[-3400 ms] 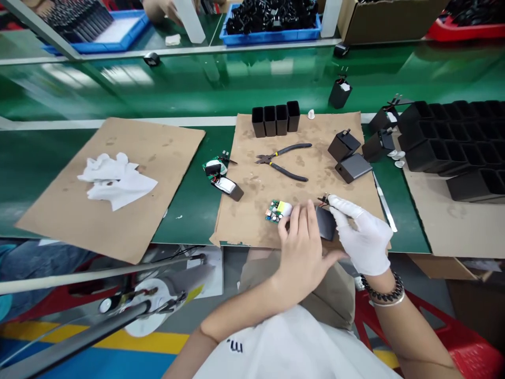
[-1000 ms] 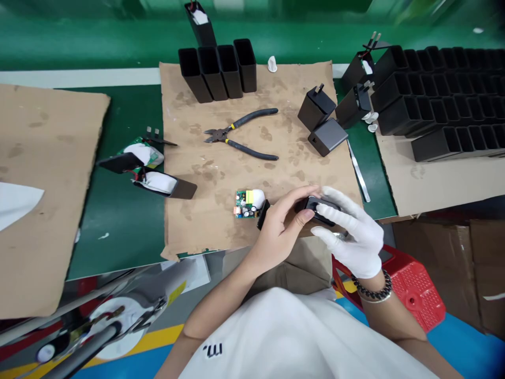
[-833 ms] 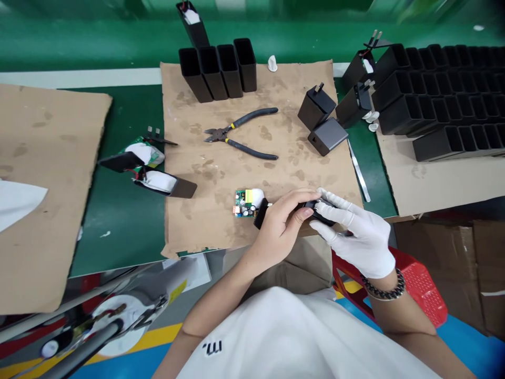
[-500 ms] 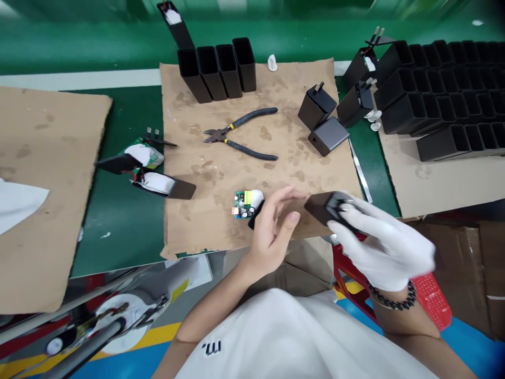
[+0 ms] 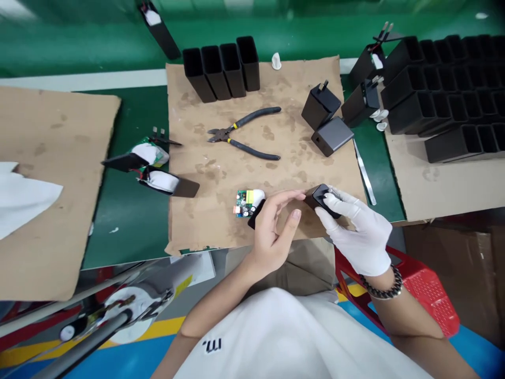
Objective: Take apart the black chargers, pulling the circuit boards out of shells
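Note:
My gloved right hand (image 5: 355,226) is closed around a black charger case (image 5: 316,197) at the front of the cardboard, its fingers and thumb on the end facing me. Bare and curved, my left hand (image 5: 274,226) has its thumb apart from the fingers and nothing in the palm. Its fingertips reach the near left side of the case; whether they touch it I cannot tell. Left of that hand lies a small green circuit board (image 5: 246,202) with a white wrapped part, and a black piece (image 5: 256,216) partly hidden by the hand.
Diagonal cutters (image 5: 244,134) lie with handles spread on the cardboard mat (image 5: 197,226). Two chargers (image 5: 321,105) and metal tweezers (image 5: 365,173) are to the right. Empty black cases stand at the back (image 5: 229,71) and far right (image 5: 442,113). Opened units (image 5: 169,181) sit left.
My right hand has brought the charger case left, close to my left fingertips. My left hand has hardly moved. The whole view has shifted slightly.

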### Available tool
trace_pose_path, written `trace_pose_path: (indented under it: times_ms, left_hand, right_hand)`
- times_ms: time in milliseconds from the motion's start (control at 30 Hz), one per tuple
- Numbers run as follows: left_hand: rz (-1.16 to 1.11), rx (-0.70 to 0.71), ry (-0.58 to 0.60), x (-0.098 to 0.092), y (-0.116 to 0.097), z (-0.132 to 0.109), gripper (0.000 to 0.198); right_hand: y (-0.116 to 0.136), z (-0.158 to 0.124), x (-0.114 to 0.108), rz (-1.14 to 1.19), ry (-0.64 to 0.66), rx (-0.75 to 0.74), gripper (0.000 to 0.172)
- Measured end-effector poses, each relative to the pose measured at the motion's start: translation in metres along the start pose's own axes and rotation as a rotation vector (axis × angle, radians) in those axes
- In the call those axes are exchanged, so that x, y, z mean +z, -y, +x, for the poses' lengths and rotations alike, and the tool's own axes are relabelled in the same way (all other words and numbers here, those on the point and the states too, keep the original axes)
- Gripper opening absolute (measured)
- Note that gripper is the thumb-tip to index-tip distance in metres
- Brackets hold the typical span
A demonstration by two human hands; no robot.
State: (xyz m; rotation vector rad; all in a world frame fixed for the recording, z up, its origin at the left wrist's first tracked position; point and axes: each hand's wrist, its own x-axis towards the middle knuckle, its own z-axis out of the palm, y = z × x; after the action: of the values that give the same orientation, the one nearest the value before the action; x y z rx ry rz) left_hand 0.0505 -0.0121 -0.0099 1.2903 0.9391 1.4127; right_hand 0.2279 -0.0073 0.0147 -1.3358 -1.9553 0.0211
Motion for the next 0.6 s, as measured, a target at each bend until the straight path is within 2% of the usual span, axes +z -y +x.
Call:
trace_pose_path:
  times_ms: [67,200,333,500,600]
  left_hand:
    - [0.099,0.008,0.050,0.000,0.000,0.001,0.032]
    - [0.295,0.151,0.133,0.000,-0.003,0.005,0.039]
    - [0.371,0.227,0.130,0.000,-0.004,0.007,0.039]
    - [0.429,0.276,0.119,0.001,-0.003,0.006,0.041]
    - [0.588,0.294,0.151,0.003,-0.002,0.005,0.045]
  right_hand:
    - [0.000,0.001,0.003,-0.007,0.049,-0.017,0.025]
    - [0.002,0.009,-0.009,-0.095,0.121,-0.058,0.026]
    - [0.009,0.014,-0.020,-0.244,0.063,-0.091,0.029]
    - [0.006,0.007,-0.007,-0.226,0.075,-0.013,0.021]
    - [0.002,0.003,0.000,-0.193,0.110,0.011,0.023]
